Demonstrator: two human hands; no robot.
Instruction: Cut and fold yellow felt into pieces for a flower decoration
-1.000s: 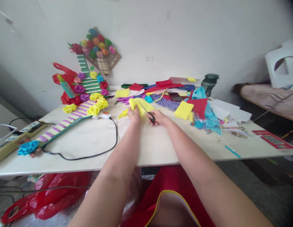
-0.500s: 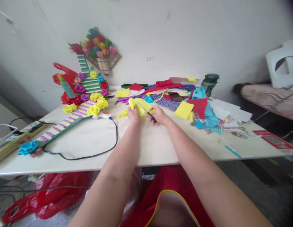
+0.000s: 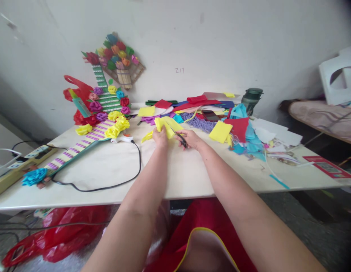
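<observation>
Past the near edge of the white table, yellow paper spreads between and just ahead of the two hands. The left hand pinches it at its near left side; the right hand curls around the black handles of scissors, their blades against the paper. Farther back lie tangled purple strands, then piled coloured sheets.

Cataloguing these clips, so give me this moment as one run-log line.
left hand: holding yellow sheet | right hand: holding scissors, blades at the sheet | nearby: white corded tool on table
</observation>
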